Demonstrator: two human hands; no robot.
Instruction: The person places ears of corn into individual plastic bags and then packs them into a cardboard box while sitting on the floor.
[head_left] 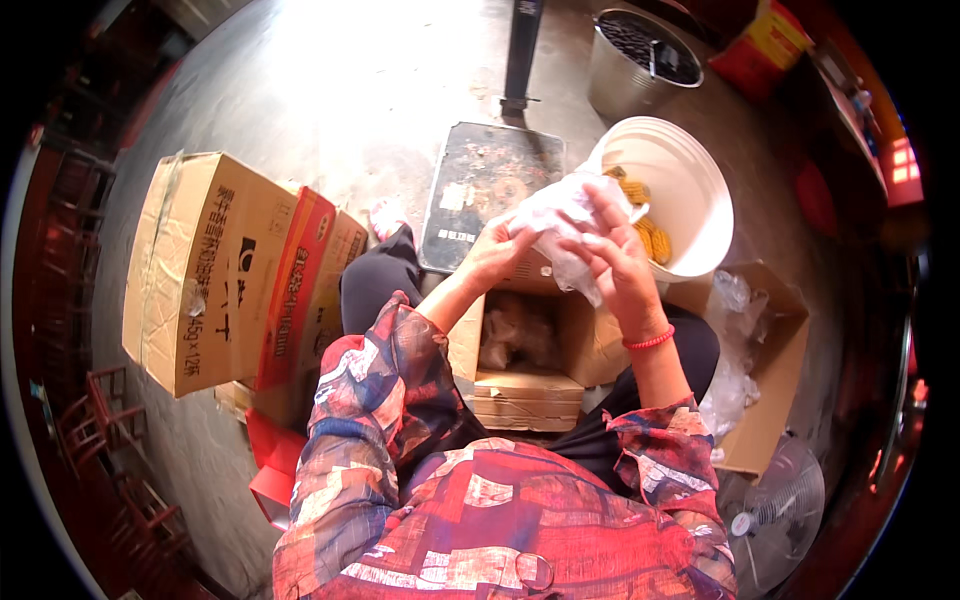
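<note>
1. The left hand (492, 252) held the near left edge of a thin whitish plastic bag (562, 222) in a narrow grip, thumb against fingers.
2. The right hand (622, 262) held the bag's other side, its fingers bent and spread apart; with the 2 hands facing each other, the film seemed to be kept stretched between them. Whether anything lay inside the bag could not be told.
3. The bag hung in the air, in front of the chest, above the far edge of an open carton (528, 392), and overlapped the rim of a white bucket (705, 205) in the view.
4. The open carton stood between the person's legs, probably so that both hands could reach into it; pale, indistinct contents showed inside.
5. The white bucket, tilted in the view, stood just beyond the right hand, likely for easy reach, with yellow ridged pieces (655, 242) in it.
6. A second carton (778, 385) sat by the right leg, seemingly keeping crumpled clear plastic (735, 385) close by.
7. A dark platform scale (478, 180) lay ahead on the floor, its flat top apparently within arm's reach.
</note>
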